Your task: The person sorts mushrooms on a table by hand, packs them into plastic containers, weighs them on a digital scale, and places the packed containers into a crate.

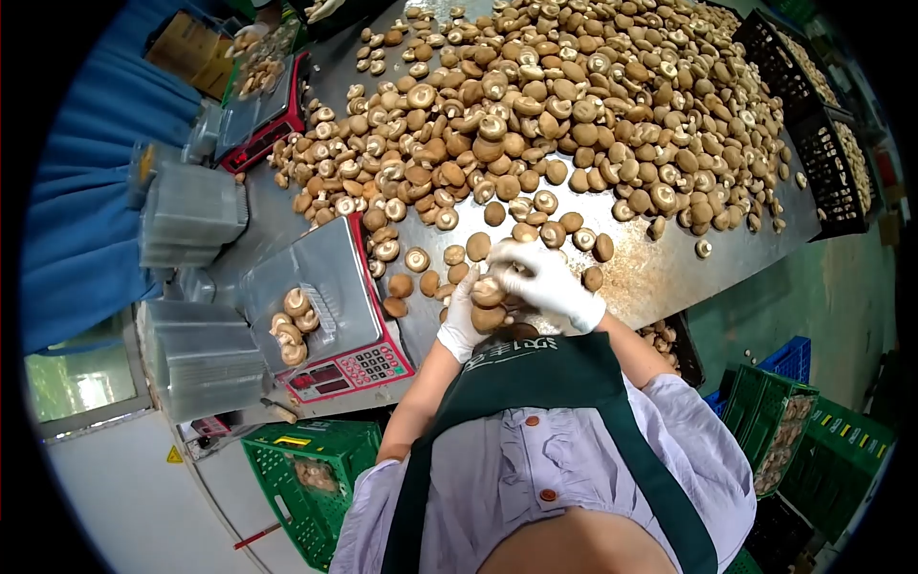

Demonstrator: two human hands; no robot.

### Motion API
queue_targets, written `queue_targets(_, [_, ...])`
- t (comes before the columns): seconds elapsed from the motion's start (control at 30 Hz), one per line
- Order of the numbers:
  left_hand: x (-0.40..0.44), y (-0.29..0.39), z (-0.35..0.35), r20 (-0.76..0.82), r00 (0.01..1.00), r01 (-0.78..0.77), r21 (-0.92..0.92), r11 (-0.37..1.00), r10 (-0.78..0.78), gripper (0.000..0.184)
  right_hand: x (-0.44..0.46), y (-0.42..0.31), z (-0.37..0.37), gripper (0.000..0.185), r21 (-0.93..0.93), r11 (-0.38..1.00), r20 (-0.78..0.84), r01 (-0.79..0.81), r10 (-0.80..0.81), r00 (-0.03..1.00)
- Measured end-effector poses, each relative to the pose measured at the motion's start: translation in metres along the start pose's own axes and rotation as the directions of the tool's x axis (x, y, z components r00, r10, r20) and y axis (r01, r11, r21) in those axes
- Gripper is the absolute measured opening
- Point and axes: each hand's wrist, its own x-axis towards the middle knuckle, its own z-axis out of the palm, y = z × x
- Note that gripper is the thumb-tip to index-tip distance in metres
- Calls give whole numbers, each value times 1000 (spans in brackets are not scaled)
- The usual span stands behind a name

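My left hand (461, 320), in a white glove, is closed around shiitake mushrooms (488, 318) close to the dark green apron. My right hand (548, 283), gloved too, bends its fingers over a paler mushroom (487, 291) at the top of that handful; part of the grip is hidden. Loose mushrooms (478, 246) lie on the metal table just beyond both hands. To the left, a red-framed scale (390, 342) carries a clear plastic tray (323, 316) with several mushrooms (294, 327) in it.
A big heap of shiitake (574, 96) covers the far side of the metal table (660, 277). Stacks of clear trays (203, 359) stand at the left, near a second scale (263, 134). Black crates (830, 172) edge the right; green crates (316, 478) stand below.
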Motion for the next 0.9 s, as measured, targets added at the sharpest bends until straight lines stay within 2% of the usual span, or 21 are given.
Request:
queue_targets(0.03, [-3,-2,-7,-155,983,-83,107,991,99,66,8,4,-5,28,-52,998,-83,-47,43,996])
queue_targets(0.07, [-3,-3,-2,-279,944,-144,135,980,177,68,19,5,-13,27,-101,990,-166,-98,80,983])
queue_targets(0.1, [-2,-3,2,-397,883,-194,178,965,251,69,31,20,-16,27,-222,970,-215,-103,55,975])
queue_targets(0.13, [-6,-1,-4,-397,882,-197,179,964,253,69,42,36,-17,28,-341,933,-263,-113,21,965])
queue_targets(0.2, [-10,0,-1,-337,918,-162,165,973,210,66,61,55,-19,29,-538,829,-173,-154,71,982])
queue_targets(0.23, [-13,-4,8,-329,920,-178,127,976,211,57,65,78,-12,26,-637,768,-161,-70,-43,986])
queue_targets(0.27, [-13,-4,7,-323,923,-177,131,975,211,57,68,99,-5,23,-727,687,-136,9,-156,978])
queue_targets(0.3, [-11,-3,3,-412,879,-184,171,968,240,51,74,105,-2,22,-730,684,-152,-1,-162,975])
queue_targets(0.33, [-9,-3,0,-497,825,-187,209,960,269,45,76,112,-2,19,-724,689,-162,-22,-139,977])
queue_targets(0.37, [-9,-4,3,-538,792,-194,226,955,288,36,76,101,-8,20,-622,773,-188,-121,3,982])
queue_targets(0.4, [-11,-3,3,-536,794,-192,228,955,287,36,74,85,-15,21,-507,831,-195,-228,147,970])
queue_targets(0.43, [-15,0,3,-510,810,-177,262,949,291,31,67,79,-25,23,-334,905,-207,-263,202,957])
queue_targets(0.47, [-18,1,2,-486,823,-164,293,942,294,26,53,67,-37,26,12,962,-207,-272,269,941])
queue_targets(0.53, [-22,0,2,-470,834,-180,264,948,289,23,23,68,-67,23,37,939,-303,-342,337,892])
queue_targets(0.6, [-23,-1,-2,-458,841,-157,302,940,287,25,-19,66,-105,26,78,942,-442,-326,326,836])
queue_targets(0.67, [-20,-2,-6,-425,859,-150,326,934,286,25,-65,57,-139,23,126,938,-642,-321,324,695])
queue_targets(0.73, [-20,0,-8,-403,880,-120,322,939,251,27,-126,88,-176,21,77,907,-827,-414,290,482])
queue_targets(0.77, [-19,0,-6,-466,842,-114,339,934,272,28,-159,106,-192,21,30,890,-884,-455,237,404])
queue_targets(0.8, [-18,1,3,-496,820,-102,363,926,285,31,-192,124,-207,22,-13,867,-930,-498,173,325])
queue_targets(0.87, [-14,7,10,-396,893,-101,284,954,213,35,-255,163,-230,23,-17,771,-951,-637,184,248])
queue_targets(0.9, [-12,8,12,-366,905,-123,263,957,217,40,-282,185,-237,26,19,715,-923,-699,281,262])
